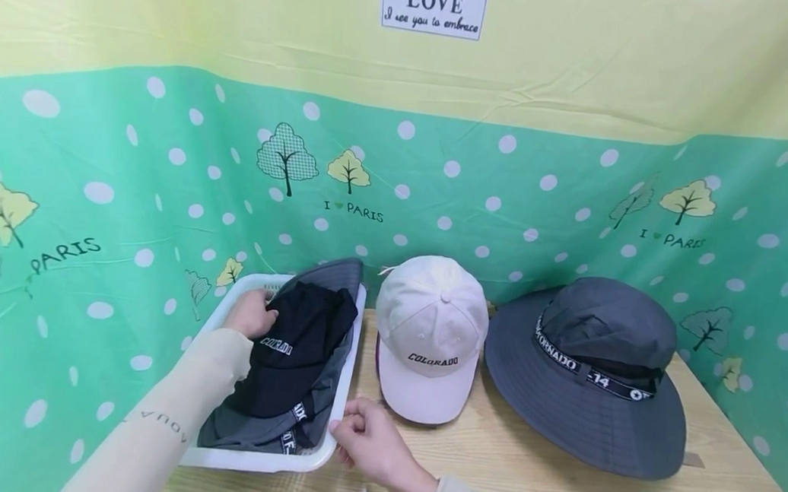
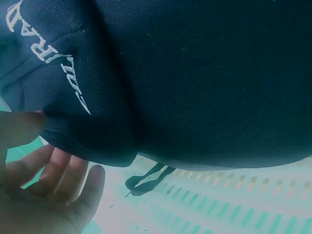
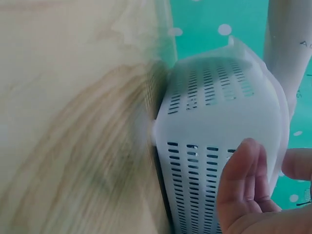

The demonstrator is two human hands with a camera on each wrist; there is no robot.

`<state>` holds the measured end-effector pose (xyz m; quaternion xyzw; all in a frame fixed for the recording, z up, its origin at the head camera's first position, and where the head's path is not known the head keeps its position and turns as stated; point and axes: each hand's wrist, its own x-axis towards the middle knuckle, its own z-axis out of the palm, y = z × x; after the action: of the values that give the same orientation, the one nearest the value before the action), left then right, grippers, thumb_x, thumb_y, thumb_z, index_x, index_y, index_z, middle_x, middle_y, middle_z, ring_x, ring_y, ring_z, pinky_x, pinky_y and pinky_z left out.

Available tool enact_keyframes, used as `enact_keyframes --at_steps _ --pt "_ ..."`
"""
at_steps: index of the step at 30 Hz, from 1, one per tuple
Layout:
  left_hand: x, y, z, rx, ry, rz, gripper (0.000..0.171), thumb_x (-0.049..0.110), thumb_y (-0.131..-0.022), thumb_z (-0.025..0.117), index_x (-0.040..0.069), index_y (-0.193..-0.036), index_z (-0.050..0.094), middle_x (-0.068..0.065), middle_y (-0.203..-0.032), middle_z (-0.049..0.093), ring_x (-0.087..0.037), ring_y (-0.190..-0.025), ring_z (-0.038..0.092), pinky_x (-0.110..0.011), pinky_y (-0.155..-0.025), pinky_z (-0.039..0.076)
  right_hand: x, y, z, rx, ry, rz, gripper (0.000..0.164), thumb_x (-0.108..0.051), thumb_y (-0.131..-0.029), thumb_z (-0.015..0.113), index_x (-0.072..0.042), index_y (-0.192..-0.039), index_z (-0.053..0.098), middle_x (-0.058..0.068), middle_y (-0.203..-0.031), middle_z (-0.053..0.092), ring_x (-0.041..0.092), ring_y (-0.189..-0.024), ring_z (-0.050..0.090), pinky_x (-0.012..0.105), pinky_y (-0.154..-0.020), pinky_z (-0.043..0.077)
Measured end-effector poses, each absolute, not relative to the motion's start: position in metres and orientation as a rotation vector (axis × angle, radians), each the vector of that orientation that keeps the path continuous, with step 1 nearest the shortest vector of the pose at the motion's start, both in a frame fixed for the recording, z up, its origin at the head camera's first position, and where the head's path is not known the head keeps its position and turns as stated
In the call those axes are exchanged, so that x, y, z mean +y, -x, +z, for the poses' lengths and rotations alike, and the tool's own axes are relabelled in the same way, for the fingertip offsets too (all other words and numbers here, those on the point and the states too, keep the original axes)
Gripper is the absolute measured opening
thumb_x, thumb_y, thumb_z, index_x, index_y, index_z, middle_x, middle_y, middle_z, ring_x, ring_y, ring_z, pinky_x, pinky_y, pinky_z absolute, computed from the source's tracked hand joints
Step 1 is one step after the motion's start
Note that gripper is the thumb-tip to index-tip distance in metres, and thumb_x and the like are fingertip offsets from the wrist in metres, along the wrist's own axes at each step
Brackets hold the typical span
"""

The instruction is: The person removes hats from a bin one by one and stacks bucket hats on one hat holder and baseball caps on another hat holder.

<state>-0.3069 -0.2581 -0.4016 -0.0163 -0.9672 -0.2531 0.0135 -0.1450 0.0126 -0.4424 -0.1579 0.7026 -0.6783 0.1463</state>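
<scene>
A black cap [image 1: 275, 382] with white lettering lies on top of a dark grey brimmed hat [image 1: 240, 431] inside a white plastic basket [image 1: 248, 461]. At the cap's left side, my left hand [image 1: 252, 312] pinches its edge. The left wrist view shows the thumb over the cloth [image 2: 204, 87] and the fingers of that hand [image 2: 48, 195] behind the edge. My right hand [image 1: 376, 441] grips the basket's right rim near the front corner. In the right wrist view, its fingers [image 3: 239, 180] lie along the slotted outer wall and the thumb is at the rim.
A white cap [image 1: 433, 317] reading COLORADO stands on the wooden table [image 1: 521, 491] right of the basket. Farther right sits a wide-brimmed dark grey hat [image 1: 608, 322] with a lettered band. A green and yellow curtain [image 1: 441, 165] hangs behind and at both sides.
</scene>
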Motion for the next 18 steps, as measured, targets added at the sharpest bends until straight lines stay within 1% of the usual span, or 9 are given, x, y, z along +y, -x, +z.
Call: enact_keyframes --at_steps 3,5,7,9,10,11,13,15,18 --pt "-0.261 0.308 -0.403 -3.002 0.006 -0.805 0.043 0.009 -0.092 0.055 -0.017 -0.125 0.047 -0.035 -0.12 0.051 -0.048 -0.111 0.05 -0.055 -0.092 0.043 0.01 0.144 -0.444 1.917 0.414 -2.011 0.02 -0.008 -0.094 0.056 0.007 -0.107 0.051 0.016 -0.066 0.06 0.017 -0.051 0.055 0.035 -0.047 0.053" --pt "-0.264 0.308 -0.403 -2.988 -0.021 -0.816 0.038 0.009 -0.09 0.057 -0.016 -0.118 0.051 -0.033 -0.113 0.055 -0.045 -0.103 0.053 -0.053 -0.087 0.045 0.009 0.144 -0.445 1.856 0.384 -2.037 0.019 -0.007 -0.095 0.055 0.007 -0.107 0.049 0.014 -0.065 0.06 0.017 -0.05 0.056 0.038 -0.047 0.054" --pt "-0.265 0.307 -0.402 -2.976 -0.053 -0.82 0.027 0.01 -0.089 0.06 -0.012 -0.106 0.055 -0.027 -0.099 0.057 -0.04 -0.09 0.055 -0.048 -0.078 0.047 0.007 0.143 -0.446 1.822 0.367 -2.05 0.019 -0.006 -0.095 0.053 0.007 -0.108 0.048 0.01 -0.066 0.06 0.016 -0.049 0.056 0.037 -0.046 0.054" --pt "-0.266 0.307 -0.4 -2.961 -0.076 -0.827 0.017 0.01 -0.088 0.061 -0.006 -0.09 0.056 -0.019 -0.084 0.055 -0.033 -0.077 0.053 -0.042 -0.067 0.045 0.007 0.143 -0.447 1.804 0.357 -2.061 0.019 -0.005 -0.095 0.053 0.008 -0.108 0.047 0.007 -0.066 0.059 0.015 -0.048 0.056 0.032 -0.044 0.053" --pt "-0.267 0.307 -0.399 -2.956 -0.082 -0.825 0.016 0.011 -0.087 0.062 -0.002 -0.083 0.054 -0.014 -0.076 0.051 -0.03 -0.071 0.05 -0.039 -0.063 0.042 0.006 0.143 -0.448 1.801 0.352 -2.065 0.019 -0.005 -0.095 0.053 0.008 -0.109 0.047 0.006 -0.067 0.06 0.015 -0.048 0.056 0.029 -0.044 0.052" --pt "-0.267 0.308 -0.399 -2.948 -0.084 -0.823 0.019 0.011 -0.087 0.062 0.001 -0.076 0.051 -0.01 -0.07 0.047 -0.028 -0.066 0.048 -0.037 -0.059 0.04 0.006 0.143 -0.448 1.798 0.347 -2.069 0.019 -0.005 -0.095 0.052 0.008 -0.109 0.047 0.006 -0.067 0.06 0.014 -0.048 0.056 0.027 -0.043 0.051" --pt "-0.268 0.308 -0.398 -2.934 -0.09 -0.822 0.027 0.013 -0.088 0.062 0.007 -0.068 0.045 -0.004 -0.062 0.04 -0.024 -0.06 0.044 -0.033 -0.055 0.035 0.006 0.142 -0.448 1.796 0.341 -2.076 0.019 -0.004 -0.095 0.052 0.008 -0.109 0.047 0.006 -0.068 0.06 0.014 -0.047 0.055 0.025 -0.043 0.05" --pt "-0.27 0.309 -0.398 -2.919 -0.089 -0.825 0.03 0.013 -0.089 0.061 0.009 -0.066 0.043 -0.002 -0.06 0.038 -0.022 -0.057 0.043 -0.032 -0.053 0.034 0.006 0.142 -0.448 1.798 0.336 -2.079 0.019 -0.004 -0.095 0.053 0.007 -0.109 0.047 0.006 -0.069 0.061 0.014 -0.047 0.055 0.025 -0.043 0.05" --pt "-0.27 0.308 -0.397 -2.894 -0.081 -0.835 0.021 0.014 -0.091 0.059 0.005 -0.073 0.052 -0.005 -0.065 0.047 -0.023 -0.062 0.048 -0.033 -0.056 0.038 0.007 0.142 -0.447 1.806 0.332 -2.08 0.019 -0.004 -0.095 0.053 0.007 -0.109 0.047 0.007 -0.069 0.061 0.014 -0.047 0.055 0.025 -0.043 0.049"
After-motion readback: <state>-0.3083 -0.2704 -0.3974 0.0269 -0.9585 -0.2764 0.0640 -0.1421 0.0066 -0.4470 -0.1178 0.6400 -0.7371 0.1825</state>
